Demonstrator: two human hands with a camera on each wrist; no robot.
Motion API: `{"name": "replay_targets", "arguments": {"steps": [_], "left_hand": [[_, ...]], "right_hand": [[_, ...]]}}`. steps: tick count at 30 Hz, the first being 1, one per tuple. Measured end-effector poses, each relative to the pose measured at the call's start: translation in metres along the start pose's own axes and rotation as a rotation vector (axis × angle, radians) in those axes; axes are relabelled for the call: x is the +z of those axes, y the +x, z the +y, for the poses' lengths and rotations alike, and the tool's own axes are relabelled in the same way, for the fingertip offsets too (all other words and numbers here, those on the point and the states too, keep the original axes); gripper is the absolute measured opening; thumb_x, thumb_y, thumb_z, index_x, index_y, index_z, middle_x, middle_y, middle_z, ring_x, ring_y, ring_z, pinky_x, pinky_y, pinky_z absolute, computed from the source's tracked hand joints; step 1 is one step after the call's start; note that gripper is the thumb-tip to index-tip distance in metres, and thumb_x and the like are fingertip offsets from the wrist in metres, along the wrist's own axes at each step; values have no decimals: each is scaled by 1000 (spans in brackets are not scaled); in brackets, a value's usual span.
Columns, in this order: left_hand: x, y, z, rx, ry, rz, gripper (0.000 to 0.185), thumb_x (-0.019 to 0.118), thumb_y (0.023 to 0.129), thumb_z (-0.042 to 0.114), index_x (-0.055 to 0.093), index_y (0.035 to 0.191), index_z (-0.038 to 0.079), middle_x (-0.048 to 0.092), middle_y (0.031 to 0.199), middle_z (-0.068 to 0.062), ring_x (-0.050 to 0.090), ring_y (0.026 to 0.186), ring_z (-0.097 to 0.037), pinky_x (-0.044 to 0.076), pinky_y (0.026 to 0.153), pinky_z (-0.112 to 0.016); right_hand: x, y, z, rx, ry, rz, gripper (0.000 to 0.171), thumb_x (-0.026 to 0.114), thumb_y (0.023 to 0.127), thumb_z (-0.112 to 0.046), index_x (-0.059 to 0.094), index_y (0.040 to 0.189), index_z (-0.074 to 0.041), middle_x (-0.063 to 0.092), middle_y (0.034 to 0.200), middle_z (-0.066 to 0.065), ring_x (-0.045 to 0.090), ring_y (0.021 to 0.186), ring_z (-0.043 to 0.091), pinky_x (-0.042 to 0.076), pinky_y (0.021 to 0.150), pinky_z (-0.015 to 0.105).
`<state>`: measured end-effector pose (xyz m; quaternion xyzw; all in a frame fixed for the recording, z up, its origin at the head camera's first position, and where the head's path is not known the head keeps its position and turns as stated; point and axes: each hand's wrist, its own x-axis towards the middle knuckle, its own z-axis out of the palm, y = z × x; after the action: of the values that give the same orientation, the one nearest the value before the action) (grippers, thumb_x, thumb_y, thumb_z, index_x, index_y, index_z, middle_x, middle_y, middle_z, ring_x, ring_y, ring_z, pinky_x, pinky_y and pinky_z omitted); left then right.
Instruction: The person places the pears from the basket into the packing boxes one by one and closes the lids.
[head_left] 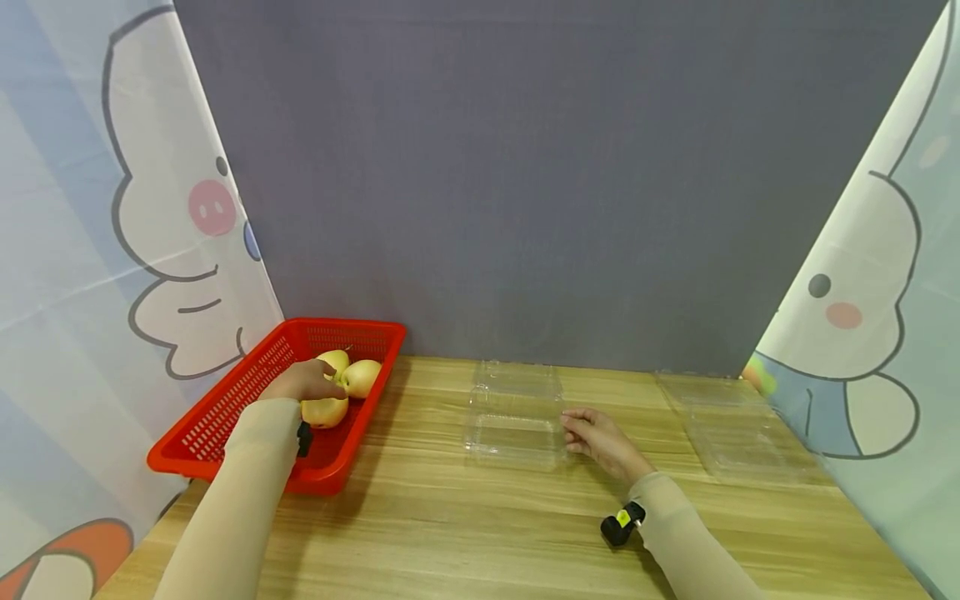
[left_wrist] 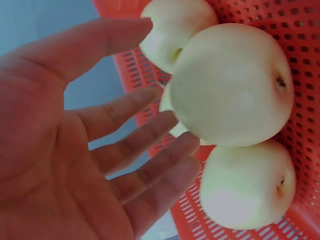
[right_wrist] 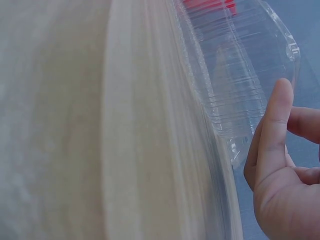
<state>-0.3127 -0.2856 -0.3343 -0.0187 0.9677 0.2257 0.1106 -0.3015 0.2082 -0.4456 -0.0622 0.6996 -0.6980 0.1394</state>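
My left hand (head_left: 302,381) reaches into the red plastic basket (head_left: 168,457), above several pale yellow, round pears (head_left: 361,379). In the left wrist view its fingers are spread and lightly bent, near the largest-looking pear (left_wrist: 232,85); no grip on it shows. Another pear (left_wrist: 247,185) lies below that one. At the right side of an opened clear plastic container (head_left: 513,437) is my right hand (head_left: 602,442). Thumb and fingers pinch the container's edge in the right wrist view, where the transparent wall (right_wrist: 235,75) stretches up from the fingertips.
A second clear plastic container (head_left: 750,442) lies opened on the right of the wooden table (head_left: 465,533). A grey panel (head_left: 510,167) stands along the back edge. Cartoon-printed cloths (head_left: 862,333) flank both sides.
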Motion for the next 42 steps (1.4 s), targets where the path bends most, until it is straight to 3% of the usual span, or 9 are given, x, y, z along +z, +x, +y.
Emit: {"name": "replay_targets", "arguments": {"steps": [11,18,27,34,42], "left_hand": [[4,0,-1,-105,-146,-53,81,76,83,25,38,148,-4,38,145,-33,41,123,-47,38,102,-61],[5,6,-2,-68,-92,-69,80,76,83,26,39,145,-8,37,146,-35,41,125,-48,39,103,-60],[7,11,-7,-103,-143,-111,87,79,80,27,36,150,-1,40,140,-32,41,118,-45,44,94,-57],[9,13,-9,-85,-67,-139,87,78,81,32,37,150,-1,41,140,-32,40,120,-46,43,93,-58],[10,16,-11,-75,-79,-182,88,78,82,32,34,150,-4,45,134,-30,43,114,-43,45,90,-52]], "right_hand": [[0,1,1,-10,1,0,48,53,106,-15,34,138,15,55,99,9,54,80,10,54,69,21],[-1,3,2,-13,-3,7,46,51,106,-14,34,137,15,53,101,11,53,80,11,54,69,22],[0,0,0,-16,4,2,45,52,106,-14,35,136,15,54,99,9,52,80,11,54,68,22],[0,3,2,-15,8,13,44,52,105,-13,36,135,15,53,99,10,52,79,11,54,68,22],[-1,4,3,-1,15,18,43,51,106,-12,36,137,14,54,100,11,54,79,11,55,69,22]]}}
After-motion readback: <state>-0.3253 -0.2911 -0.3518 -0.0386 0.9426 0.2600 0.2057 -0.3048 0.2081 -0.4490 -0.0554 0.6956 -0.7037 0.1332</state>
